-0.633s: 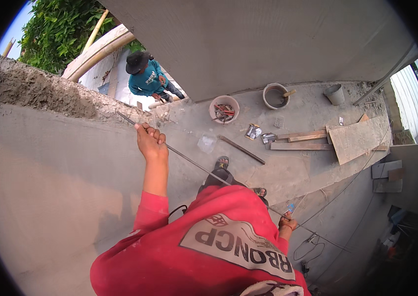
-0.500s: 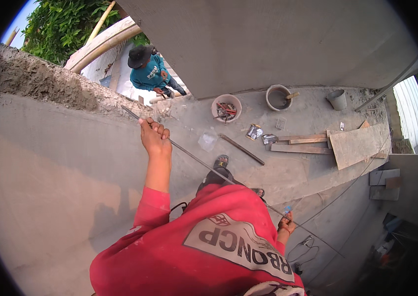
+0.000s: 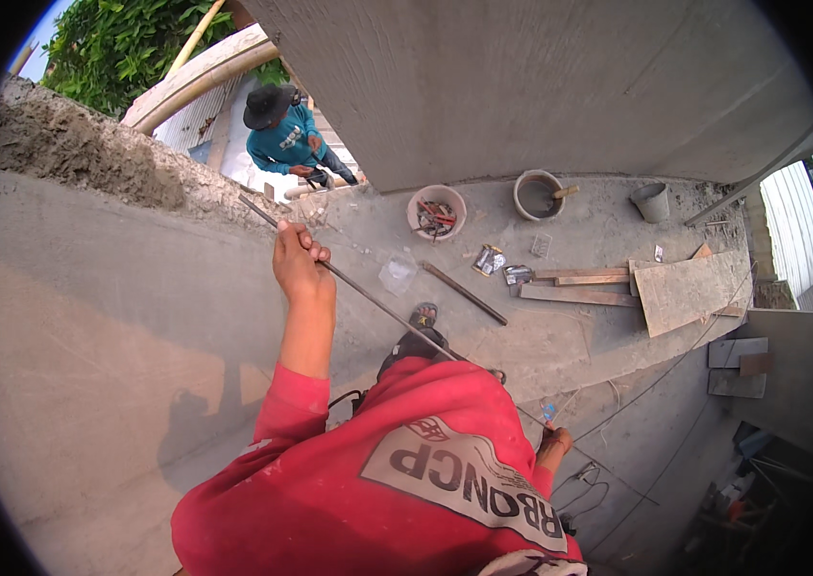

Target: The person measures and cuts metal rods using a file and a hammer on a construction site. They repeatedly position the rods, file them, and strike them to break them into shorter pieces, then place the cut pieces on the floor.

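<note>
A long thin metal rod (image 3: pixel 382 305) slants from the rough wall edge at upper left, across my body, toward the lower right. My left hand (image 3: pixel 301 261) is closed round the rod near its far upper end. Lower down, my right hand (image 3: pixel 554 442) is at the rod beyond the red shirt, its fingers bent in; a small blue object (image 3: pixel 549 411) shows at its fingertips, too small to make out. The shirt hides part of the rod. Below the left hand stands a smooth grey wall (image 3: pixel 109 317).
On the concrete floor are a pail of tools (image 3: pixel 437 213), a bucket of grey mix (image 3: pixel 538 196), a grey bucket (image 3: pixel 651 203), a loose bar (image 3: pixel 465 293), wooden planks (image 3: pixel 579 295) and a board (image 3: pixel 690 290). Another person (image 3: pixel 286 139) in teal stands beyond the wall opening.
My right hand has shifted slightly down and left in view, and less of its fingers shows. The left hand keeps its hold on the rod. The view has turned a little.
</note>
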Available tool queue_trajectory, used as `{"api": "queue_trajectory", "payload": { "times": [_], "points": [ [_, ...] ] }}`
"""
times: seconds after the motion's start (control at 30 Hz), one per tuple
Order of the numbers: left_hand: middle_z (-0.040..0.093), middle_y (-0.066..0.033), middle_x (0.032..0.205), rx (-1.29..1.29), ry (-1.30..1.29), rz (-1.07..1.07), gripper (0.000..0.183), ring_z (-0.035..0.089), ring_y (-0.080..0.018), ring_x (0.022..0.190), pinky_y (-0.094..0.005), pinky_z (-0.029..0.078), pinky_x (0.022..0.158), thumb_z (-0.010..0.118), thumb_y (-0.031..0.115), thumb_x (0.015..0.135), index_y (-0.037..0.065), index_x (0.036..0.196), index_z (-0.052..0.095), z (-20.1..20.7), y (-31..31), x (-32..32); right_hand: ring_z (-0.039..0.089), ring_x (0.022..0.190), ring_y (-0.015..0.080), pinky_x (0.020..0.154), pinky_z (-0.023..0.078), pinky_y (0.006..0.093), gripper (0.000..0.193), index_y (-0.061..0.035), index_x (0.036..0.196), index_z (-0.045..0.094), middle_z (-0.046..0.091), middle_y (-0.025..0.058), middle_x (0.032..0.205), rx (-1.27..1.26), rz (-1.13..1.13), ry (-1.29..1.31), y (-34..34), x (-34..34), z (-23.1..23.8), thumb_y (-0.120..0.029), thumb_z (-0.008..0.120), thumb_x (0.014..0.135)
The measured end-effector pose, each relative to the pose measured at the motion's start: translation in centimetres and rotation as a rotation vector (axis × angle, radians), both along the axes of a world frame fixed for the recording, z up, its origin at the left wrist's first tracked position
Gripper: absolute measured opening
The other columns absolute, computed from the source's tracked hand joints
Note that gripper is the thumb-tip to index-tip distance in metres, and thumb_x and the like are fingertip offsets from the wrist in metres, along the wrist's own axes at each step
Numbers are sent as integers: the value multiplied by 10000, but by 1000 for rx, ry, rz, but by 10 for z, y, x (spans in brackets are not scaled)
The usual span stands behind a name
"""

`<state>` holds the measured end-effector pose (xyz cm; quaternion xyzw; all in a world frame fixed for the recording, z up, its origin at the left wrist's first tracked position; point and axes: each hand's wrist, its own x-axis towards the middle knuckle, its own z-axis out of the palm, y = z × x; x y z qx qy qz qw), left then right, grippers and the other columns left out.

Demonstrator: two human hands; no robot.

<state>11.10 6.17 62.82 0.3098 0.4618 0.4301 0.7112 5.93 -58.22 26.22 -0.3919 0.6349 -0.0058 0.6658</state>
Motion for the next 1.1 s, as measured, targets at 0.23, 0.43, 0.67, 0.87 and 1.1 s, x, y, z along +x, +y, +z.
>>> {"api": "queue_trajectory", "payload": {
  "times": [0.23,0.43,0.67,0.87,1.1],
  "points": [
    [368,39,672,-41,-42,-12,337,308,-77,544,-252,290,501,468,374,1069,116,855,492,3,-2,-11,665,665,308,548,597,358,277,147,1122,509,657,235,947,-15,7,51,13,11,9,-2,393,920],
    [380,38,683,-57,-70,-47,333,327,-75,557,-243,310,521,441,386,1076,115,892,497,2,-5,-10,662,669,315,544,593,374,274,136,1147,482,654,234,940,-17,7,91,2,-6,-12,4,399,921],
    [426,25,752,-26,-557,-99,364,359,-77,561,-213,366,556,407,366,1084,54,1198,557,13,26,-7,662,733,324,593,594,393,289,123,1189,454,645,241,978,-25,15,133,-12,-20,-24,-15,395,943],
    [323,29,673,-3,-946,-473,318,258,-62,507,-208,258,450,454,346,1068,52,1137,551,27,57,-6,653,1097,332,900,602,412,383,102,1280,464,607,260,1248,13,-126,-152,22,-3,48,-176,325,1055],
    [296,64,640,55,-588,-286,319,226,-51,512,-220,230,452,478,418,1050,116,950,507,30,40,16,613,1205,334,1005,537,468,401,74,1252,532,627,201,1280,272,-146,-208,70,19,62,-209,311,1074]
  ]
}}
